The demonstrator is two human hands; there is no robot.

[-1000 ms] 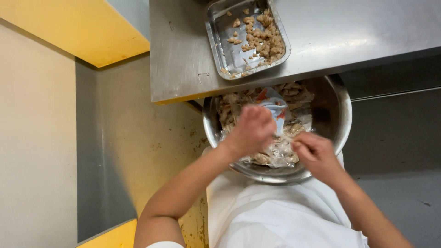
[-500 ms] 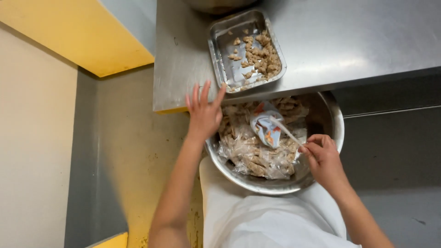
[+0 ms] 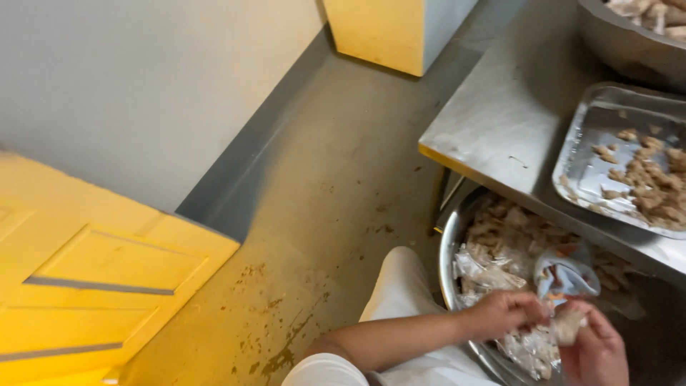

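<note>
Pinching plastic wrapper (image 3: 554, 334) w/ both hands, left hand (image 3: 504, 314) & right hand (image 3: 597, 350) together over bowl (image 3: 449, 261); tray (image 3: 580, 168) on table (image 3: 500, 121) above

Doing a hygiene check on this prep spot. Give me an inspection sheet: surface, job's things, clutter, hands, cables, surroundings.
Surface: steel table, scuffed.
Job's things: big bowl of clear wrappers and pale pieces, part under the table edge; small piece between both hands.
Clutter: tray of brown bits; second bowl at the back.
Hands: left hand and right hand together over the bowl.
Cables: nothing seen.
Surroundings: stained floor, yellow door, grey wall.
</note>
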